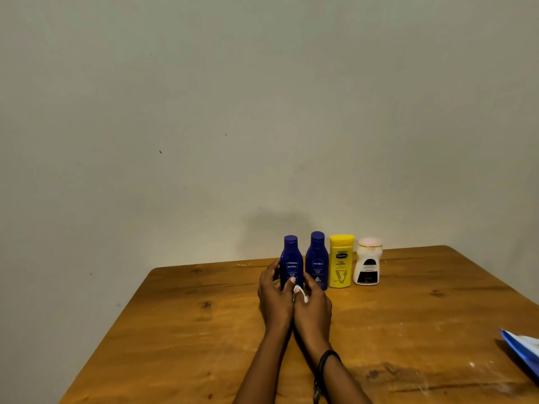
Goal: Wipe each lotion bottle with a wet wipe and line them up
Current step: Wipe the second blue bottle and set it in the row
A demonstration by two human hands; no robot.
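My left fingers (270, 272) curl round the first blue bottle (291, 262), upright on the worktop (175, 330); my right fingers (310, 287) pinch the wet wipe (300, 295) at its base. Just right of them a second blue bottle (317, 259), yellow bottle (340, 262) and white bottle (367, 265) stand in a row; a wipe pack (522, 354) lies far right

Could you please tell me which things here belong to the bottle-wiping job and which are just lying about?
Job: left blue bottle, gripped by the left hand; wet wipe in the right hand; second blue bottle; yellow bottle; white bottle.
Lying about: blue packet at the table edge, contents unclear.
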